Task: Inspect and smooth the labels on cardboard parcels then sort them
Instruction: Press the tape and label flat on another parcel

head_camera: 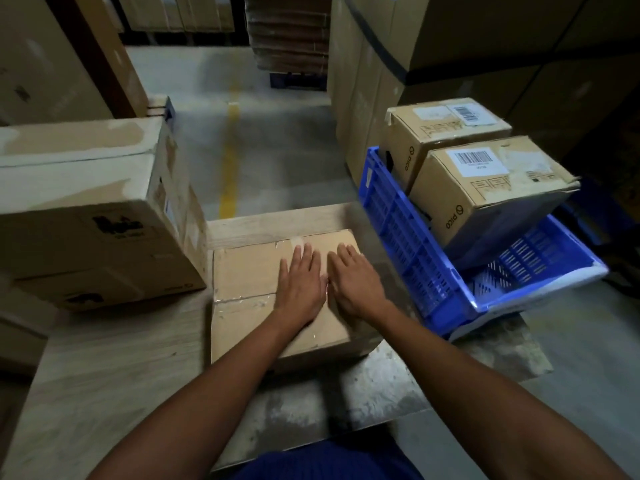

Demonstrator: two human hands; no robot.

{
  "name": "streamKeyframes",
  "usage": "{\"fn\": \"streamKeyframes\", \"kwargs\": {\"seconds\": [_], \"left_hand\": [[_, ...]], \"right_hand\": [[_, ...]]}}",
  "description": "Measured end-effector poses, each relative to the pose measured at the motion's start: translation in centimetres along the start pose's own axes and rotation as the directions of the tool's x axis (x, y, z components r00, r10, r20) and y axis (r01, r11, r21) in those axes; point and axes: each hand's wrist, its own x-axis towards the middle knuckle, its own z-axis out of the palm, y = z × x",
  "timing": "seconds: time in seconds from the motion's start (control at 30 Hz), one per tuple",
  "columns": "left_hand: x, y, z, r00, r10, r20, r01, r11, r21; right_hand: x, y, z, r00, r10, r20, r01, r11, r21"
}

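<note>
Head view: centre of frame, a cardboard parcel (249, 271) lies flat on a pale wood table (104, 358). Clear tape runs across its top. Both hands are on the parcel's top, right of its middle, side by side and nearly touching. L hand (301, 282) lies palm down with fingers straight and together, gripping nothing. R hand (356, 282) is the same, flat with fingers straight and holding nothing. Can't tell if a label sits under the palms, as they cover that spot.

Left of frame, a big carton (86, 209) stands on the table, just beside the parcel's left edge.

Right of frame, a blue slotted crate (408, 244) sits tilted, near the parcel's right side. It holds two boxes marked "pico". The front box (491, 202) leans, with a white barcode label (476, 160) on top. The rear box (433, 133) is just behind it, touching, w/ its own barcode sticker (467, 112).

Upper centre: grey floor w/ a yellow line (230, 161) and a stack of flat cardboard (289, 32). Upper right: tall cartons (450, 29) behind the crate.
</note>
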Motion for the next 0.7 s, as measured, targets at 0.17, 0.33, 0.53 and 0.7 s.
{"fn": "streamKeyframes", "kwargs": {"seconds": [0.17,0.33,0.53,0.7], "left_hand": [[0.2,-1.2,-0.6,0.998,0.047,0.04,-0.047,0.999,-0.003],[0.8,-3.6,-1.9,0.991,0.135,-0.008,-0.136,0.988,-0.08],[1.1,-8.0,-3.2,0.95,-0.265,-0.166,0.268,0.963,-0.003],[0.9,-10.6,-3.8,0.773,-0.634,-0.027,0.565,0.707,-0.425]], "right_hand": [[0.7,-1.7,0.5,0.993,0.08,0.086,-0.07,0.991,-0.113],[2.9,-3.3,-2.6,0.997,0.03,0.066,-0.013,0.967,-0.253],[3.0,-0.5,-2.0,0.994,0.087,-0.072,-0.092,0.994,-0.063],[-0.1,0.8,1.0,0.97,0.203,-0.135,-0.173,0.963,0.204]]}}
